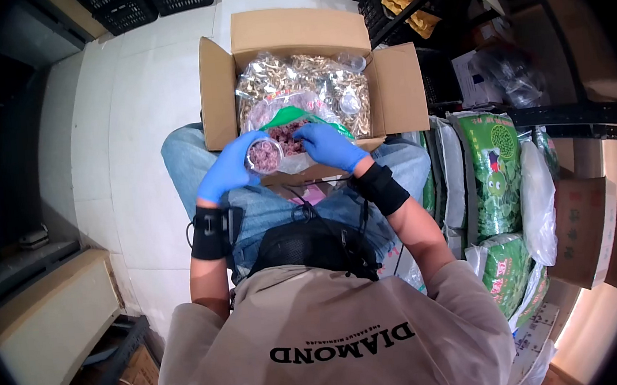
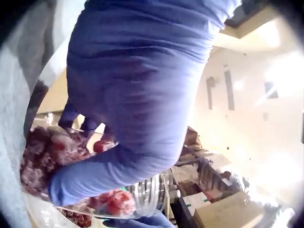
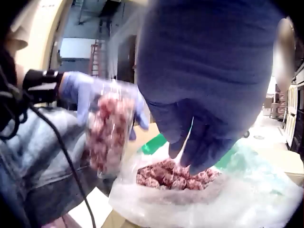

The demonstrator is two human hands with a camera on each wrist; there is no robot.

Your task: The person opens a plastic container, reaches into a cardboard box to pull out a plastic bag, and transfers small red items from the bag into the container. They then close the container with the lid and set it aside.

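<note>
Left hand (image 1: 230, 171), blue-gloved: fingers curled round a clear container (image 3: 109, 133), thumb on one side, fingers on the other. Grip is partly closed, as wide as the container. Container is filled with reddish-purple dried pieces; held nearly upright, mouth up, which presumably keeps the load from spilling.

Right hand (image 1: 328, 148), also gloved: fingers bent downward and bunched together, tips at the dried pieces (image 3: 178, 179) in an open plastic bag (image 3: 237, 204) with green on it. Cannot tell whether anything is pinched; the fingers hide their own tips.

Position: container is just left of the bag opening, over the near side of the carton (image 1: 298, 28). The short gap probably limits reach and lets stray pieces drop close by. Bag lies with its mouth toward the person, likely for easy access.

Carton is just beyond the lap, flaps folded out, so the top is unobstructed. Clear bags of pale dried pieces (image 1: 351, 108) fill its far part. Green printed sacks (image 1: 497, 168) stand to the right.
</note>
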